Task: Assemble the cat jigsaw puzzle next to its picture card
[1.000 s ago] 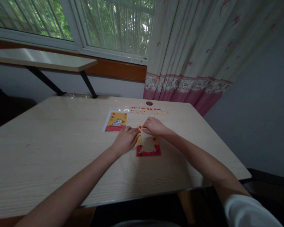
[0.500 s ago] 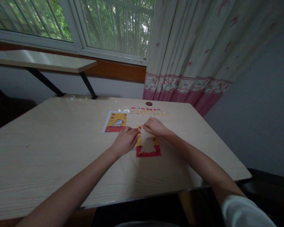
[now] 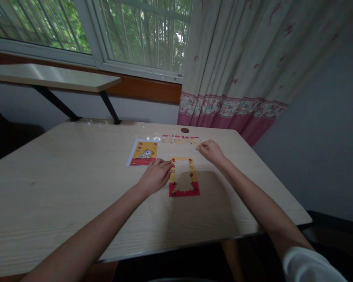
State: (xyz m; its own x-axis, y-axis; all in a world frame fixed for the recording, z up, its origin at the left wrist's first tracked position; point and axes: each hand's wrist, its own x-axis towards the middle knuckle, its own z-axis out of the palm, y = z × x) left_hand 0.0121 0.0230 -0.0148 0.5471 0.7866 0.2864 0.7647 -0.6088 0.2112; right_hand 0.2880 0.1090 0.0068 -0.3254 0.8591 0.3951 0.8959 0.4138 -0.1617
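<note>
A jigsaw border (image 3: 184, 193), yellow above and red below, lies flat on the table, with bare wood inside it. My left hand (image 3: 156, 174) rests at its upper left side, fingers stretched out and touching the edge. Beyond the border's upper right corner, my right hand (image 3: 212, 150) is closed in a pinch. A small pale puzzle piece (image 3: 197, 147) shows at its fingertips. Several loose puzzle pieces (image 3: 182, 137) lie in rows just beyond, red ones farthest back. To the left sits a picture sheet (image 3: 145, 152) with a white animal on yellow and red.
The light wooden table (image 3: 76, 176) carries all of this. At its back is a round cable hole (image 3: 185, 130). A raised shelf (image 3: 53, 77) on black brackets stands at the back left. A curtain (image 3: 223, 78) hangs behind, beside the window (image 3: 144, 35).
My right hand has moved right, from the border's top left corner to beyond its upper right corner, uncovering the top and right sides. My left hand has stayed in place.
</note>
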